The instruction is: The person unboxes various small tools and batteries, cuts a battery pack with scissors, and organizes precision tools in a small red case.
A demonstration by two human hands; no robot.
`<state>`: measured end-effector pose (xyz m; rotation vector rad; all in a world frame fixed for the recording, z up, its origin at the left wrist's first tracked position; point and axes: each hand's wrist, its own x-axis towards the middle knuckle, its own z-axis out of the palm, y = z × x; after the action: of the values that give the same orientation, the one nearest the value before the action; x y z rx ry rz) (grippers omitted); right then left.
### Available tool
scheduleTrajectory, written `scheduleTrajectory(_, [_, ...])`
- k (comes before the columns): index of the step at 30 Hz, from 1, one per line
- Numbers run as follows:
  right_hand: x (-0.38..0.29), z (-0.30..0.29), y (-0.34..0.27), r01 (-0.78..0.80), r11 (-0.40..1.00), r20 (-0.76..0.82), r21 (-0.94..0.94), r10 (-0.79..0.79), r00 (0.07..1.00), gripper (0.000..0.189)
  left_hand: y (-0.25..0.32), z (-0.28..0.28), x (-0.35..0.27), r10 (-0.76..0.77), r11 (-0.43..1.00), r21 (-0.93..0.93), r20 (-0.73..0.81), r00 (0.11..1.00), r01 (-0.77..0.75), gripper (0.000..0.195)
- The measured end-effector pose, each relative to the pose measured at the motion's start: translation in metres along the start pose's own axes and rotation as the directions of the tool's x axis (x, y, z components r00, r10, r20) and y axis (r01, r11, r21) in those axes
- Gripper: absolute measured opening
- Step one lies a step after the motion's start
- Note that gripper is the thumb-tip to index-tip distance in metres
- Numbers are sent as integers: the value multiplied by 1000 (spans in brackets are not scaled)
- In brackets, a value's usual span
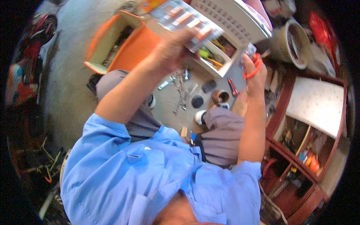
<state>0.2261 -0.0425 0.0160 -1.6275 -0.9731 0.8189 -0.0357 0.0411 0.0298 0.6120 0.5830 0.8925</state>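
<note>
My left hand (180,46), blurred by motion, grips the lower edge of a clear blister pack (187,21) that holds several copper-coloured pieces in a row. To its right, my right hand (256,73) is raised with scissors with red-orange handles (254,67) in it; their blades are not clearly seen. A small piece of clear plastic (249,50) shows at the thumb and fingertips of that hand. The two hands are well apart.
An orange bin (135,45) stands at upper left. Below the pack is a white drawer (222,67) with tools. Wrenches (166,83), a black disc (197,101) and a red-and-black tool (232,86) lie on the floor. A dark red wooden cabinet (277,112) is at right.
</note>
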Motion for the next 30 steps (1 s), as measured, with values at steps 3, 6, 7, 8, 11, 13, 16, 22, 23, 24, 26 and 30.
scheduleTrajectory(3, [-7, 19, 22, -233, 968, 163, 90, 216, 963, 16, -20, -4, 17, 17, 982, -188, 72, 997, -3, 89])
scheduleTrajectory(6, [-29, 46, 57, -492, 871, 340, -11, 466, 817, 25, -17, 15, 9, -66, 959, -270, 74, 995, 84, 90])
scheduleTrajectory(7, [-35, 49, 86, -565, 814, 464, -134, 556, 690, 29, -20, 14, 9, -41, 950, -304, 86, 995, 65, 91])
scheduleTrajectory(8, [-49, 70, 86, -573, 786, 543, -231, 593, 594, 25, -19, 5, 7, -115, 964, -226, 119, 986, 140, 90])
scheduleTrajectory(11, [-90, 88, 142, -482, 656, 582, -581, 749, 317, 17, -24, 10, 5, -104, 967, -210, 180, 978, 142, 88])
scheduleTrajectory(13, [-103, 104, 175, -535, 536, 552, -653, 821, 147, 20, -21, 9, 0, -100, 971, -194, 212, 972, 142, 88])
scheduleTrajectory(16, [-36, 132, 238, 292, 875, 751, -386, 114, 651, 31, -8, 19, -1, -71, 973, -185, 333, 940, 139, 79])
scheduleTrajectory(22, [139, 184, 147, 224, 493, 240, -840, -31, 970, 36, 46, -12, -22, 118, 976, -217, 454, 883, -19, 62])
scheduleTrajectory(23, [152, 173, 141, 159, 466, 205, -870, 49, 978, 36, 55, -13, -25, 109, 975, -221, 486, 867, 1, 61])
scheduleTrajectory(24, [157, 171, 137, 124, 447, 194, -886, 115, 974, 37, 64, -10, -33, 143, 969, -244, 422, 895, -39, 60])
scheduleTrajectory(26, [161, 166, 130, 105, 493, 209, -864, 160, 965, 39, 65, -15, -27, 167, 971, -228, 428, 888, -73, 59])
scheduleTrajectory(30, [146, 139, 115, -13, 788, 252, -615, 212, 944, 42, 59, -13, -27, 185, 975, -188, 390, 902, -119, 60])
